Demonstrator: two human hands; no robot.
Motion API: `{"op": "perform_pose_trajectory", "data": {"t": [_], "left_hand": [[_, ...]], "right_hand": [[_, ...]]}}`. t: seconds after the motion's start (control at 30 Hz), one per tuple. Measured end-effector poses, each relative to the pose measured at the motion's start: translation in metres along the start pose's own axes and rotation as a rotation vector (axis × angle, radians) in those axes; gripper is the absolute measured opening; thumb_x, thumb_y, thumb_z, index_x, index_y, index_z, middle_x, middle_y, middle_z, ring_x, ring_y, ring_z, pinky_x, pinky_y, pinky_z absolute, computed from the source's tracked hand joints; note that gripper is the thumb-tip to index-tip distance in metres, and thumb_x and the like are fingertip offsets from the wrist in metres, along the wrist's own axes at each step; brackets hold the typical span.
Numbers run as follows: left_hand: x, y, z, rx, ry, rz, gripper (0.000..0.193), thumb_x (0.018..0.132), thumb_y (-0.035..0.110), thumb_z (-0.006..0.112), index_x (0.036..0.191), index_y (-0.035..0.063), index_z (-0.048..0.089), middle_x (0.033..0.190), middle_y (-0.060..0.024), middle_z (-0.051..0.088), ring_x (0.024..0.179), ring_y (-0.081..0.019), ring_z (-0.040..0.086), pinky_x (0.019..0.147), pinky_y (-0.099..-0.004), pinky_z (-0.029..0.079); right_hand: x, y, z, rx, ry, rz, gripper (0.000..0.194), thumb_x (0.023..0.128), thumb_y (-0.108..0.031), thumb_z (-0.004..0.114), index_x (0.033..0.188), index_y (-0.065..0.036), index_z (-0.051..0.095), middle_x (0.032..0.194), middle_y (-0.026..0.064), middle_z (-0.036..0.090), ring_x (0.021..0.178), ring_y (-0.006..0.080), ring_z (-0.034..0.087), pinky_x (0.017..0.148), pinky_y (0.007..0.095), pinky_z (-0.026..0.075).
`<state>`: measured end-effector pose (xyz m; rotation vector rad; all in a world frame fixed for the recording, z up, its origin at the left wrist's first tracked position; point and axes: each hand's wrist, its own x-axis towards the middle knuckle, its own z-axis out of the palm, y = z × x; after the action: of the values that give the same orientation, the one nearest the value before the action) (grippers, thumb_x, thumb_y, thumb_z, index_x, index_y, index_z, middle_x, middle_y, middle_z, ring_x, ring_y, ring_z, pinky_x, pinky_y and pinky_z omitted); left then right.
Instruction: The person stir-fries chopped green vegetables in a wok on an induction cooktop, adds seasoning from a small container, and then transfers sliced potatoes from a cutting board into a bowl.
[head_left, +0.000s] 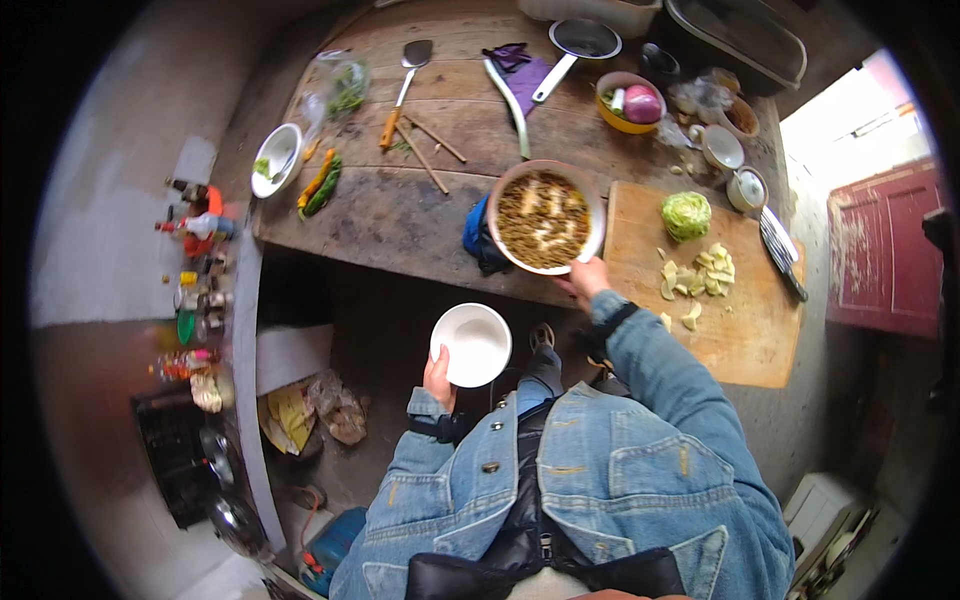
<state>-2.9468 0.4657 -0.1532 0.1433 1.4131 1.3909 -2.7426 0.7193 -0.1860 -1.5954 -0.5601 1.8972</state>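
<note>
My left hand (439, 380) holds an empty white bowl (471, 345) by its left rim, in front of the table edge. My right hand (587, 281) grips the lower right rim of a larger bowl (545, 217) filled with brown, grain-like or chopped food with pale patches. That bowl is over the table's front edge, with a blue and black cloth or bag (477, 234) beside it. Right of it lies a wooden cutting board (750, 341) bearing a cut cabbage or lettuce head (686, 217), pale sliced pieces (705, 274) and, at its right edge, a cleaver-like knife (780, 244).
On the wooden table (360, 225) are a spatula (405, 90), chopsticks (425, 154), peppers (320, 184), a white bowl (277, 161), a small pan (585, 39) and a yellow bowl with an onion (628, 105). Bottles (199, 225) and a stove (176, 457) stand left.
</note>
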Motion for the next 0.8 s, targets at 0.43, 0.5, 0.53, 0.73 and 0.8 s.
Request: {"op": "perform_pose_trajectory", "data": {"t": [0.43, 0.5, 0.53, 0.73, 0.8], "left_hand": [[0.011, 0.019, -0.02, 0.05, -0.024, -0.076, 0.052, 0.103, 0.034, 0.041, 0.141, -0.0012, 0.037, 0.133, -0.0148, 0.054, 0.12, -0.0254, 0.053, 0.102, -0.0371, 0.041], [0.019, 0.021, -0.01, 0.068, -0.057, -0.078, 0.052, 0.103, 0.033, 0.042, 0.141, -0.0014, 0.037, 0.133, -0.0148, 0.053, 0.121, -0.0255, 0.053, 0.102, -0.0372, 0.041], [0.023, 0.022, -0.004, 0.067, -0.093, -0.068, 0.052, 0.103, 0.033, 0.042, 0.141, -0.0014, 0.037, 0.133, -0.0148, 0.053, 0.121, -0.0255, 0.053, 0.102, -0.0373, 0.041], [0.043, 0.011, 0.035, 0.124, -0.244, -0.02, 0.051, 0.103, 0.034, 0.04, 0.14, -0.0006, 0.037, 0.132, -0.0148, 0.055, 0.121, -0.027, 0.054, 0.104, -0.0392, 0.042], [0.044, 0.003, 0.046, 0.146, -0.23, -0.067, 0.051, 0.103, 0.034, 0.041, 0.14, -0.0007, 0.037, 0.131, -0.0151, 0.055, 0.12, -0.0272, 0.055, 0.103, -0.0391, 0.043]], "right_hand": [[0.055, 0.028, 0.045, 0.017, 0.223, 0.092, 0.026, 0.098, -0.011, 0.045, 0.117, 0.004, 0.052, 0.107, 0.0183, 0.064, 0.083, 0.0296, 0.069, 0.064, 0.0398, 0.061], [0.048, 0.023, 0.031, 0.015, 0.103, 0.114, 0.032, 0.1, -0.021, 0.049, 0.117, 0.006, 0.052, 0.105, 0.0174, 0.064, 0.084, 0.0277, 0.069, 0.07, 0.0358, 0.061], [0.044, 0.018, 0.021, -0.023, 0.059, 0.128, 0.031, 0.1, -0.021, 0.05, 0.115, 0.005, 0.053, 0.103, 0.0175, 0.065, 0.082, 0.0267, 0.069, 0.069, 0.0352, 0.061], [0.026, -0.02, -0.152, -0.449, 0.529, -0.889, 0.015, 0.084, -0.006, 0.06, 0.099, -0.005, 0.061, 0.085, 0.0043, 0.062, 0.073, 0.0144, 0.057, 0.068, 0.0268, 0.048], [0.022, -0.049, -0.237, -0.471, 0.7, -0.738, 0.026, 0.083, -0.013, 0.064, 0.109, -0.01, 0.063, 0.097, 0.0072, 0.063, 0.089, 0.0185, 0.059, 0.079, 0.0324, 0.047]]}}
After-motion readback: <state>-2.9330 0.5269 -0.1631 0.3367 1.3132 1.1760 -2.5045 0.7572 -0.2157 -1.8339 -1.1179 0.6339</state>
